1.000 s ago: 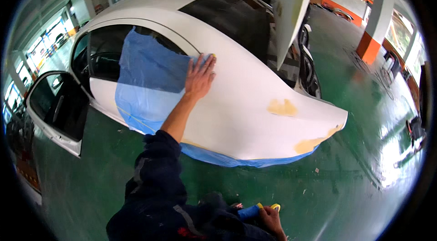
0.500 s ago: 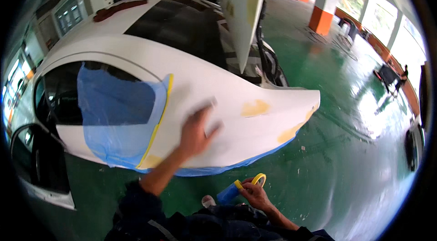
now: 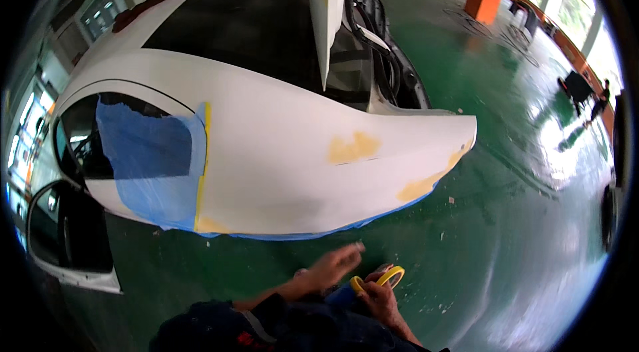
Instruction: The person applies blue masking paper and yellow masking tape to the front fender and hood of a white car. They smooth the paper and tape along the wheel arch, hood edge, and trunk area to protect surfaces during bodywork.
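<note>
A white car body [image 3: 279, 152] lies in front of me, its rear quarter showing yellow filler patches [image 3: 354, 148]. Blue masking film [image 3: 150, 159] edged with yellow tape covers the rear side window. My left hand [image 3: 333, 264] hangs below the panel, fingers apart, touching nothing, close to my right hand. My right hand [image 3: 378, 295] holds a roll of yellow tape [image 3: 381, 277] with a blue roll just beside it.
The car's open door [image 3: 73, 245] juts out at lower left. The raised boot lid [image 3: 327, 12] stands upright behind the panel. Glossy green floor [image 3: 506, 219] spreads to the right. A person [image 3: 602, 96] and a dark cart stand far off at right.
My left hand left the blue film on the window, slid along the panel and dropped down beside my right hand. My view shifted toward the car's rear.
</note>
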`<state>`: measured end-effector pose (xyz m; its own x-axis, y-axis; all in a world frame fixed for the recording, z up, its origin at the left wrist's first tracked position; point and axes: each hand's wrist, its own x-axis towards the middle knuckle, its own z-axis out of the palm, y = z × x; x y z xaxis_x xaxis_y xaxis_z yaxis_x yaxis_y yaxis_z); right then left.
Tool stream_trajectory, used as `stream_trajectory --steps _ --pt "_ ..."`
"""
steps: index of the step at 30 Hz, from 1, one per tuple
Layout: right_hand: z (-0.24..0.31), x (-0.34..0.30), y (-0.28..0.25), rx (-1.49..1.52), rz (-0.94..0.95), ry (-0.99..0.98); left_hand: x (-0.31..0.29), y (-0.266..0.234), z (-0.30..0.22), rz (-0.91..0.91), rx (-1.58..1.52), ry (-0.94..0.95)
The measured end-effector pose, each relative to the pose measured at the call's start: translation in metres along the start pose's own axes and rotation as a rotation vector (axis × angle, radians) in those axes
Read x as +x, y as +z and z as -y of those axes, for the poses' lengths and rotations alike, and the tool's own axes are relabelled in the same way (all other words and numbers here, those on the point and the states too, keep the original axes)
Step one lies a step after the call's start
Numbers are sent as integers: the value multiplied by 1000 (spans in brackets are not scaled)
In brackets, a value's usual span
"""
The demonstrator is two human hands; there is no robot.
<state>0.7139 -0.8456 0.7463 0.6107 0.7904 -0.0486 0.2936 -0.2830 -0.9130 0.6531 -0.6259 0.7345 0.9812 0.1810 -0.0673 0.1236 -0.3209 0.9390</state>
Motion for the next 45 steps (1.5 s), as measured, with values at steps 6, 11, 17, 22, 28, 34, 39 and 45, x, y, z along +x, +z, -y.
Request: stream_trajectory --steps 6,11,17,22,28,34,39,45 --pt "-15 10 -94 39 164 94 157 -97 -29 -687 1078 233" --pt "-40 3 -155 26 198 113 222 -115 -63 -625 1323 206" --pt "-70 0 -193 54 204 207 249 -22 -42 -514 1256 229" --pt "-66 13 -198 44 317 118 226 5 12 -172 1036 362" --pt "-95 8 -196 71 372 136 116 86 40 -46 297 -102" --pt "-122 18 -170 75 494 176 52 80 0 -166 -238 -322" --pt "-67 64 -130 -27 541 67 2 38 -19 -261 -412 -346" --pt "5 148 -79 -77 497 -383 -39 -26 -37 -349 -470 -221"
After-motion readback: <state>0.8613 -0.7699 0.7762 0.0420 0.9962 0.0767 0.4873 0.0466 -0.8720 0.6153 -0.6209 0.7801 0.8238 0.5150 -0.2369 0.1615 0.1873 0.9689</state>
